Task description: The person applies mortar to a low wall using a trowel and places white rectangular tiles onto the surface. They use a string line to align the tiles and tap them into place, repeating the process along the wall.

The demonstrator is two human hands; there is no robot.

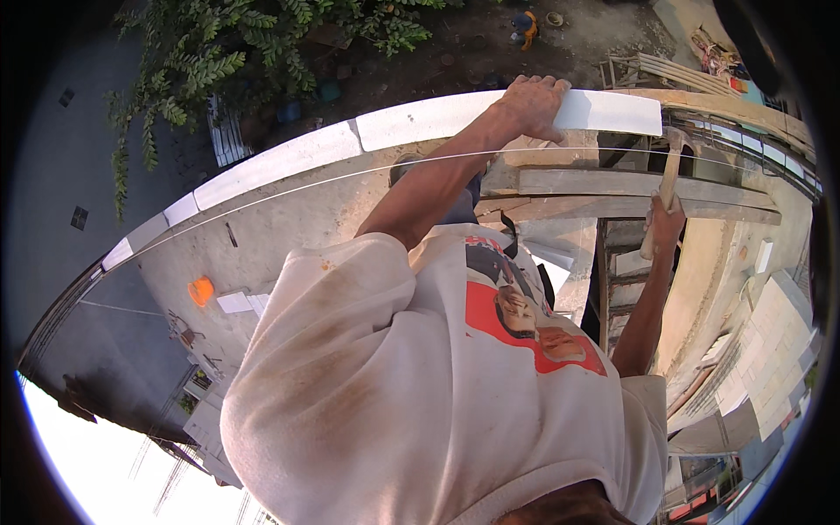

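My left hand (538, 105) grips the top of a long white block (416, 118) at the end of a row along the wall's edge, fingers curled over it. My right hand (665, 223) is closed round the wooden handle of a hammer (668, 175), whose head is up by the block's right end. A thin taut string (289, 179) runs along the near side of the row and passes under or over my left arm. Wooden planks (612, 182) lie just beyond my right hand.
A ladder-like opening (626, 280) is below on the right, with stacked white blocks (766, 350) further right. An orange object (200, 290) and white pieces (236, 302) lie on the lower concrete. Foliage (262, 35) and dark ground (472, 52) are beyond the row.
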